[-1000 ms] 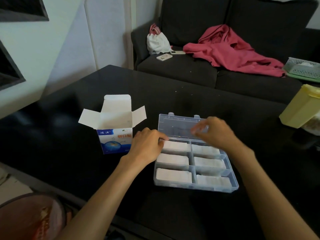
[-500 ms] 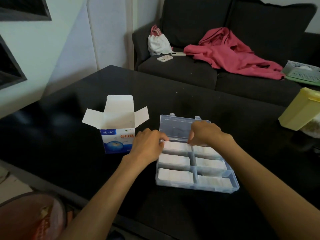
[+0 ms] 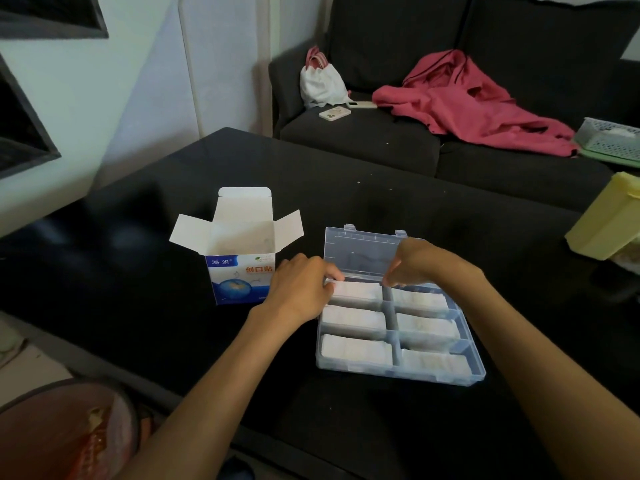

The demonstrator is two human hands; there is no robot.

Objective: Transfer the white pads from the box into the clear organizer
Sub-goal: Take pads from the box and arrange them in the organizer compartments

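White pads [image 3: 356, 292] fill all six compartments of the clear organizer [image 3: 398, 372], which lies on the black table [image 3: 346, 188] just right of the box [image 3: 240, 268]. The box stands with flaps open; its inside looks bare, though I can't see its floor fully. Right hand [image 3: 415, 263] has come down from above the flat-lying lid [image 3: 360, 251] to the organizer's far edge, fingers curled at the hinge side over the far-right compartment; whether it pinches a pad I cannot tell. Left hand [image 3: 301, 289] stays at the organizer's far-left corner, fingers bent onto the far-left pad. Reads as final tidying; transfer looks essentially done, lid closing likely next.
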